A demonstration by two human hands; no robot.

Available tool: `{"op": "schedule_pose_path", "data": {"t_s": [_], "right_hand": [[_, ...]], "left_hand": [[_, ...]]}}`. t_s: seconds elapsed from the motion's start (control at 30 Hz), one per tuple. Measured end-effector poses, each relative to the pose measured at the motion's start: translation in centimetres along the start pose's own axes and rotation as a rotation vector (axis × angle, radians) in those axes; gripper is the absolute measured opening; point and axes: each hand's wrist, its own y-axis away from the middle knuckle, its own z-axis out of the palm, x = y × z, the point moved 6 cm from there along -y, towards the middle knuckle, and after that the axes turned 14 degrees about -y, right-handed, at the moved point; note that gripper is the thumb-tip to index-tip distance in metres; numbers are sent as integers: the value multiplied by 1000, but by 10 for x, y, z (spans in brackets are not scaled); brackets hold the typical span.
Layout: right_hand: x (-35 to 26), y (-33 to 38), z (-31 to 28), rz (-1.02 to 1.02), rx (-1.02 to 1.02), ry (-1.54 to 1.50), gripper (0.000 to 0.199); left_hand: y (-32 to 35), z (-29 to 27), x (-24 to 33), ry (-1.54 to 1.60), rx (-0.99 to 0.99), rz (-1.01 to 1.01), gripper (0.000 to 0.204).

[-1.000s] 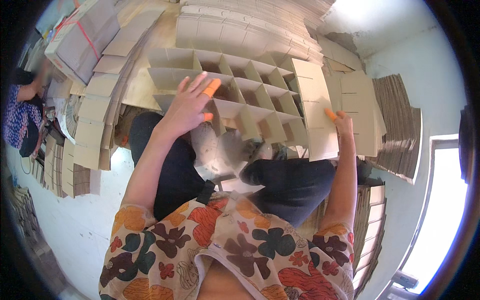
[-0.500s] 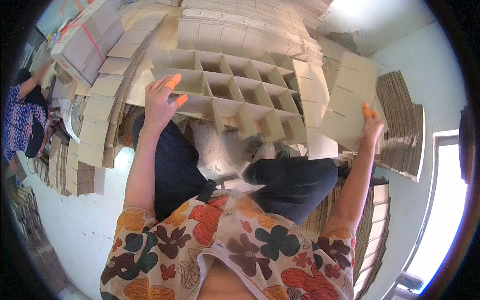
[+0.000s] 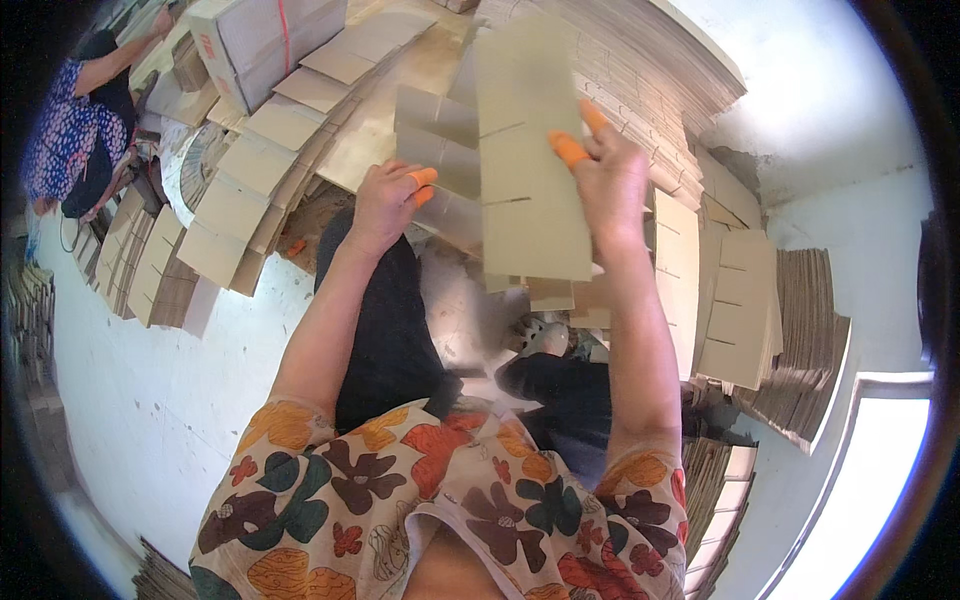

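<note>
The right hand (image 3: pixel 610 185) held a slotted cardboard strip (image 3: pixel 530 160) upright, its long axis running up and down, grip clenched on its right edge. The left hand (image 3: pixel 385 205), just left, gripped the shorter slotted cardboard pieces (image 3: pixel 435 150) behind it.

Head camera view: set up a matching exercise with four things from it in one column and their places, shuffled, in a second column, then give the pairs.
Things:
1. tall slotted tan cardboard strip
2. orange rubber finger cots
3. stack of flat brown cardboard sheets
4. strapped cardboard bundle with a red band

Places:
A. upper left, on the floor
B. far right, by the wall
C. on the fingertips of the right hand
D. held up in the middle, between the left hand and the right hand

Pairs: 1-D, 2-C, 3-B, 4-A
</note>
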Motion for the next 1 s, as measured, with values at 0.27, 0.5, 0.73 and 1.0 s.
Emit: {"op": "schedule_pose_path", "data": {"t_s": [0.27,0.5,0.73,1.0], "right_hand": [[11,-13,68,-73,-152,127,27],[22,-17,99,-140,-280,222,22],[36,-6,125,-112,-307,285,14],[44,-13,139,-108,-421,265,18]], "left_hand": [[4,10,-7,167,3,-10,16],[5,15,-11,181,-64,-40,21],[3,19,-13,135,-98,-50,23],[2,20,-14,163,-99,-93,24]]}}
